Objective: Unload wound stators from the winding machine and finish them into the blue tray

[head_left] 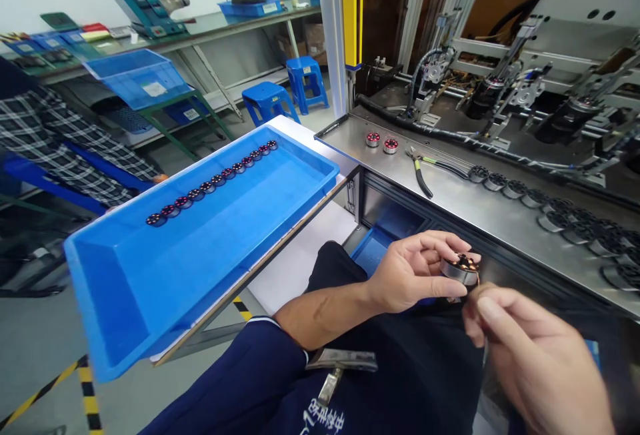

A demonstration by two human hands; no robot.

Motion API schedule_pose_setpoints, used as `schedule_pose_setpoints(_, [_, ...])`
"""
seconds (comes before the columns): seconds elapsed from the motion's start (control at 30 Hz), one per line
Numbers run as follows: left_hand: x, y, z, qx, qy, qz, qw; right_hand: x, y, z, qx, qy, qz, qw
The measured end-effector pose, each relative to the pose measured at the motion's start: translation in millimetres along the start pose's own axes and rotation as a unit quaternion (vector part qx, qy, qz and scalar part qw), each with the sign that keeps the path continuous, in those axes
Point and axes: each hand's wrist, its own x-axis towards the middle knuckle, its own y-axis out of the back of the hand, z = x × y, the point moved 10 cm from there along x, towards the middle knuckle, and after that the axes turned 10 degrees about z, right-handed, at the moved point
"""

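My left hand (pixel 410 271) grips a motor stator (pixel 461 269), a short silver ring with copper windings and a black top, held above my lap. Just to its right, my right hand (pixel 530 341) is pinched on a thin copper wire (pixel 479 277) that runs off the stator's edge. On the metal ledge beyond lie pliers (pixel 425 169) with green and black handles, jaws toward the left. Two red-topped stators (pixel 382 143) stand beside the pliers. Farther right, several black-topped stators (pixel 515 189) form a row that thickens into a cluster.
A large blue tray (pixel 210 268) on the left holds a line of several wound stators (pixel 215 181). Behind the ledge stands a machine (pixel 525 95) with a yellow post (pixel 352 11). Another person's plaid-covered legs (pixel 65 135) are at far left, near blue stools (pixel 270 100).
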Motion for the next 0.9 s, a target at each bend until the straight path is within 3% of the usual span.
schedule_pose_setpoints(0.13, [0, -1.8, -1, -0.009, 0.015, -0.021, 1.000, 3, -32, 6, 0.104, -0.054, -0.044, 0.992])
schedule_pose_setpoints(0.47, [-8, -35.3, 24, 0.080, -0.092, -0.215, 0.969, 3, -39, 8, 0.254, -0.023, -0.157, 0.954])
schedule_pose_setpoints(0.7, [-17, -45.3, 7, 0.176, -0.032, -0.312, 0.933, -2, -48, 4, 0.270, 0.016, -0.207, 0.940])
schedule_pose_setpoints(0.8, [-13, -40.7, 29, 0.254, -0.137, -0.271, 0.918, 1, -39, 3, 0.235, 0.041, -0.179, 0.955])
schedule_pose_setpoints(0.87, [-6, -26.9, 43, 0.317, -0.184, -0.168, 0.915, 4, -20, -4, 0.169, 0.113, -0.097, 0.974])
schedule_pose_setpoints(0.9, [-3, -18.8, 44, 0.342, -0.174, -0.117, 0.916, 4, -8, -12, 0.124, 0.171, -0.040, 0.977])
